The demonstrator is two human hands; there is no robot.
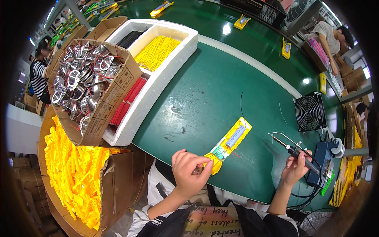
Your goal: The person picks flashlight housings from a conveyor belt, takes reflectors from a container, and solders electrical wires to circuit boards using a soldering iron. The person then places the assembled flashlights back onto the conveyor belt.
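Note:
A long yellow plastic casing [245,125] lies aslant on the green bench, with a blue-grey battery pack [236,136] and a small green circuit board [219,151] in it. Thin wires stick out of the casing, a dark one at its far end and a red one by the board. My left hand [192,173] is at the near end, thumb and forefinger pinched together over its edge; what lies between the fingertips is hidden. Off to the right, my right hand [296,169] grips a soldering iron [303,157] with a thin metal guide tube, its tip raised toward the casing but apart from it.
A white foam box [173,79] holds yellow, black and red wires. Beside it are a carton [118,98] of silvery reflector cups and a bin of yellow parts [73,173]. A black fan [310,112] and blue soldering station [319,166] stand right. Other casings line the far belt; people work beyond.

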